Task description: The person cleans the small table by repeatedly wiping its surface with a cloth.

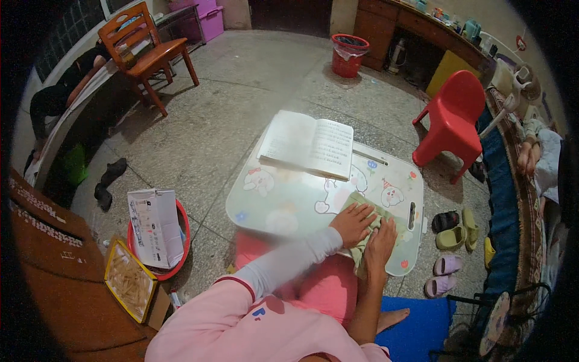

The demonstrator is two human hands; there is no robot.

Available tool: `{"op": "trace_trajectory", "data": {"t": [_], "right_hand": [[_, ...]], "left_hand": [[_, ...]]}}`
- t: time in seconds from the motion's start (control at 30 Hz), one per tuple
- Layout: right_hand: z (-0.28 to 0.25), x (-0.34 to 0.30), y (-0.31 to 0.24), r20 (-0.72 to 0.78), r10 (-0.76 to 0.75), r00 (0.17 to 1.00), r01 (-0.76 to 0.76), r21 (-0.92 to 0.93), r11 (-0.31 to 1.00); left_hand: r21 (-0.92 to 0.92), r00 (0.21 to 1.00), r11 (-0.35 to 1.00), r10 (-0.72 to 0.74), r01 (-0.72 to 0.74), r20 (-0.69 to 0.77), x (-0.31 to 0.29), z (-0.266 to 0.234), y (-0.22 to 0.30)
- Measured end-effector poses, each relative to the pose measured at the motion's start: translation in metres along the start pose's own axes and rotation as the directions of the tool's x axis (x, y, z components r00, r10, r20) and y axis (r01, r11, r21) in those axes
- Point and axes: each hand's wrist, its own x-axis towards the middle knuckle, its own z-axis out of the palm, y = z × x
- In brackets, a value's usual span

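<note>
A small light-green cloth (360, 253) lies crumpled on the right part of a low folding table (259, 208) with cartoon animal prints. My left hand (354, 225), in a pale sleeve, rests on the cloth with its fingers stretched out. Close beside it, my right hand (380, 246) presses on the cloth too, its fingers extended toward the table's far side. Parts of the cloth are hidden beneath both hands. Farther back on the tabletop, an open notebook (333, 151) with handwritten pages lies near the far left edge.
A red plastic chair (452, 123) stands right of the table, with slippers (451, 238) below it. To the left, a red basin (183, 253) holds a white box (155, 229). A wooden chair (154, 60) and red bin (348, 57) stand farther off. Someone's bare feet (528, 155) show at far right.
</note>
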Motion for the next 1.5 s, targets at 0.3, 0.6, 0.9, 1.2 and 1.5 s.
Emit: {"op": "trace_trajectory", "data": {"t": [0.3, 0.6, 0.9, 1.2, 1.5], "right_hand": [[0.039, 0.023, -0.056, 0.016, -0.120, 0.993, 0.119, 0.034, 0.992], [0.050, 0.027, -0.178, 0.315, -0.198, 0.928, 0.166, 0.125, 0.978], [0.100, 0.005, -0.198, 0.103, -0.464, 0.880, 0.407, 0.341, 0.847], [0.081, -0.026, -0.177, 0.095, -0.521, 0.848, 0.485, 0.256, 0.836], [0.026, -0.035, -0.100, 0.032, -0.355, 0.934, 0.335, 0.263, 0.905]], "left_hand": [[0.128, 0.938, 0.976, -0.206, 0.176, 0.279, -0.036, -0.040, -0.056], [0.267, 0.800, 0.854, -0.515, 0.447, 0.309, -0.084, -0.150, -0.084], [0.410, 0.663, 0.707, -0.698, 0.576, 0.272, -0.123, -0.191, -0.065], [0.415, 0.643, 0.665, -0.735, 0.621, 0.216, -0.150, -0.162, -0.028], [0.235, 0.760, 0.829, -0.559, 0.507, 0.333, -0.099, -0.108, -0.007]]}}
